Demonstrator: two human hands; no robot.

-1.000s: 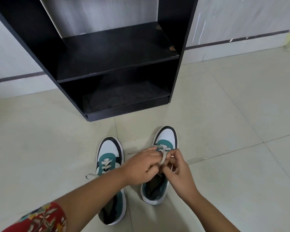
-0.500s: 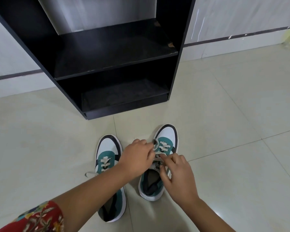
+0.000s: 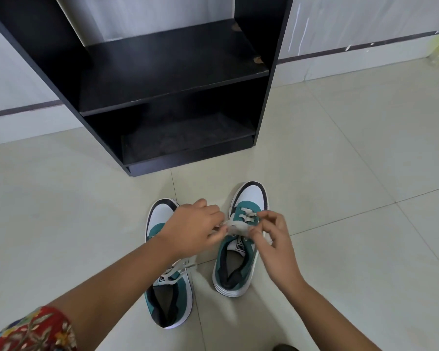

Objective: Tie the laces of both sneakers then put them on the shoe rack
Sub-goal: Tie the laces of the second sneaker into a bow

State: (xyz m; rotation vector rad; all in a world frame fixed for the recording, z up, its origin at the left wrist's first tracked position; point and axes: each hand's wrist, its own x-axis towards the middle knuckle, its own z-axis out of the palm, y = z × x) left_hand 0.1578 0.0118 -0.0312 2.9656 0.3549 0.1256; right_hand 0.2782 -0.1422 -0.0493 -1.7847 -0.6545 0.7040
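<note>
Two teal, white and black sneakers stand side by side on the floor, toes toward the rack. Over the right sneaker, my left hand and my right hand each pinch one side of its grey-white lace, stretched short between the fingertips above the tongue. My left forearm crosses over the left sneaker, whose lace lies loose by the tongue. The black shoe rack stands just beyond the toes, both shelves bare.
Pale floor tiles spread to both sides of the shoes. The rack backs onto a white wall with a dark stripe above the skirting. A red patterned sleeve shows at the lower left.
The hands moved apart over the right sneaker, pulling the lace out sideways between them. The view shifted slightly.
</note>
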